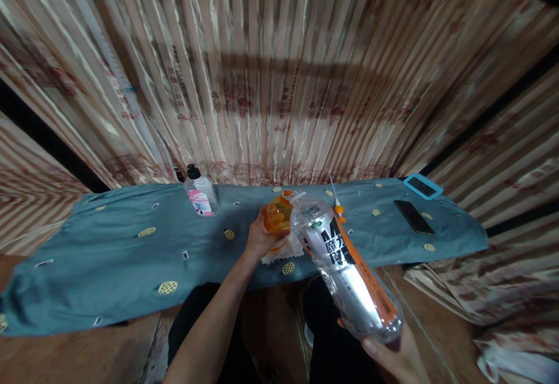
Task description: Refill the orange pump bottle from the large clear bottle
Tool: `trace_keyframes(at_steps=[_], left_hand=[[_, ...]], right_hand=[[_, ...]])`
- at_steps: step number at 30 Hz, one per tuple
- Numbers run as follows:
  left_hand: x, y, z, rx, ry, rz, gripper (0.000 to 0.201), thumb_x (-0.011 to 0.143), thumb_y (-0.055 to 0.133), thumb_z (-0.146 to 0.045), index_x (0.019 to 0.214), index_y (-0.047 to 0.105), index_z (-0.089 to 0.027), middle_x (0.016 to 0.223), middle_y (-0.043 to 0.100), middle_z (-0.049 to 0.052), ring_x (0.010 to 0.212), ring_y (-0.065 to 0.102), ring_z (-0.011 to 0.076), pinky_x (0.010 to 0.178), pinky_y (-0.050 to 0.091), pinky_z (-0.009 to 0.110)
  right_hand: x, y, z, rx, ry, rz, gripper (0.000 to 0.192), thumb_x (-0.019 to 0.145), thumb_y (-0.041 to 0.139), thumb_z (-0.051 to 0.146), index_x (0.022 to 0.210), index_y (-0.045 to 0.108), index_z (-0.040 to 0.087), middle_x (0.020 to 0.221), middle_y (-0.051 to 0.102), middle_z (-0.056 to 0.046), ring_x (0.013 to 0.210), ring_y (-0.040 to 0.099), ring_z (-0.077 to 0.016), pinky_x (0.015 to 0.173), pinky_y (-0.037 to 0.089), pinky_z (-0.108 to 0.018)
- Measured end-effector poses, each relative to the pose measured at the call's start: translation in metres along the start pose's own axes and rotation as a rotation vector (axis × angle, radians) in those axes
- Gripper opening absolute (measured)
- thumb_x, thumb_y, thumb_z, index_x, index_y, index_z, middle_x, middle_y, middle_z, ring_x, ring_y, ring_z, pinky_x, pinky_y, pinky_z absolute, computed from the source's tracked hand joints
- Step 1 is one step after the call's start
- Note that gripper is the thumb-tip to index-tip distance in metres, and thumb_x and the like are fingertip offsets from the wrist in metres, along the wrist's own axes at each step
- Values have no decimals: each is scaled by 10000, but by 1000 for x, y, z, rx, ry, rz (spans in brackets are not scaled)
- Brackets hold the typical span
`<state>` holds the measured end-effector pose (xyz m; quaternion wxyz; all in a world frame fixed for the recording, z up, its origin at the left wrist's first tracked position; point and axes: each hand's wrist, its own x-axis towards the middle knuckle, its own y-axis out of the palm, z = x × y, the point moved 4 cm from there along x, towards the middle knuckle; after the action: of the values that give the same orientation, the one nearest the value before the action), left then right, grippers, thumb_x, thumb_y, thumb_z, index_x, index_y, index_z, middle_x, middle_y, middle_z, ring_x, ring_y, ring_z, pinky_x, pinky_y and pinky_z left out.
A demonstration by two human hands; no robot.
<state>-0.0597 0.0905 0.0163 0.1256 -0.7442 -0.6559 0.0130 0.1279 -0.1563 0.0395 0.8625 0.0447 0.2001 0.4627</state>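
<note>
My left hand [259, 235] is wrapped round a see-through orange bottle [278, 215] over the cloth-covered table. A large clear plastic drink bottle [345, 267] with a silver and orange label is in my right hand [391, 352], gripped near its base. This bottle is tilted, its uncapped neck down and to the left, at the orange bottle's mouth. Whether the two mouths touch, I cannot tell. An orange and white pump top [339, 212] with a thin tube lies just to the right. A pale cloth or paper [286, 251] shows under the orange bottle.
The narrow table has a grey-green cloth [122, 244] with pineapple prints. A clear pump bottle [201, 195] stands at left. On the right lie a dark phone [413, 216] and a blue-framed device [423, 187]. Pleated curtains [262, 81] close in the back and sides.
</note>
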Motion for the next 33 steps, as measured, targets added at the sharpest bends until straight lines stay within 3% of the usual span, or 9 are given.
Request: trace_keyframes(at_steps=[5,25,33], left_hand=[[1,1,3,-11,16,6,664,565,883,-194,1148,563,-200,1092,765,40,1002,744,248,927,582,361],[3,4,12,26,46,1,668,594,897,-254,1168,558,-215,1114,759,35,1023,736,249,964,570,384],[5,3,12,17,33,-8,697,551,919,-266,1148,562,-212,1107,758,52,1018,734,265,937,573,376]], right_hand=[[-1,0,2,-53,17,-6,968,414,977,509,1216,500,250,973,821,-44,811,796,-250,784,615,-276],[-7,10,12,-101,-17,-35,976,415,955,546,1229,494,268,974,795,-41,801,774,-267,795,612,-361],[-4,4,7,-144,-20,-17,937,433,947,552,1203,494,270,966,797,-45,799,773,-274,823,599,-386]])
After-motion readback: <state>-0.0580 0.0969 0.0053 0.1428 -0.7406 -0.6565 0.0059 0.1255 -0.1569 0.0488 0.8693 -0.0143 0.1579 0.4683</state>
